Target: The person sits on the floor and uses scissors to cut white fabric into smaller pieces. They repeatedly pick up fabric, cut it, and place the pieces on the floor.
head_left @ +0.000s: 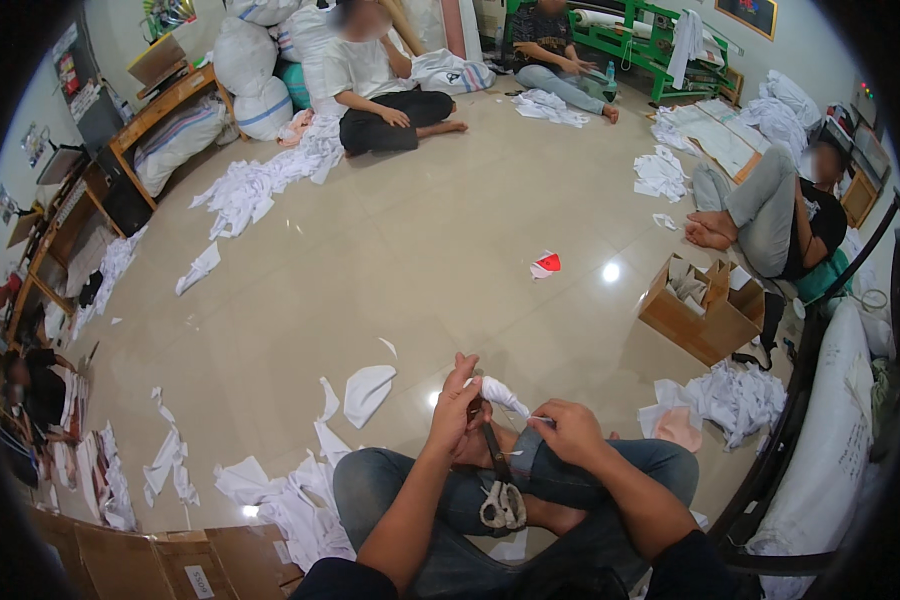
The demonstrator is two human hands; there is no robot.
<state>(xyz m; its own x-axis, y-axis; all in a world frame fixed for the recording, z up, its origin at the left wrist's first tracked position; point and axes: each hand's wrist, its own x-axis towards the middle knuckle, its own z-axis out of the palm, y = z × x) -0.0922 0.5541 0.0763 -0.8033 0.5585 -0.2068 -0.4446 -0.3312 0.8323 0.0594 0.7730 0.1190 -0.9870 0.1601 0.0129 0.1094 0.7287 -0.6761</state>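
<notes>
Above my crossed legs, a bunched white cloth [503, 395] stretches between my hands. My left hand [457, 418] is closed around its thicker end. My right hand [570, 432] pinches the narrow end, where a thin white strip or thread shows; the fingertips are partly hidden. Below the cloth, a dark strap [495, 450] runs down to a grey-white looped bundle [503, 507] lying against my lower leg. I cannot tell what that bundle is made of.
White cloth scraps lie at my left [295, 500] and right [735, 400]. An open cardboard box [705, 315] stands ahead to the right, and another cardboard box [180, 565] at lower left. A red-and-white piece [546, 265] lies on the tiles. Several people sit around the room.
</notes>
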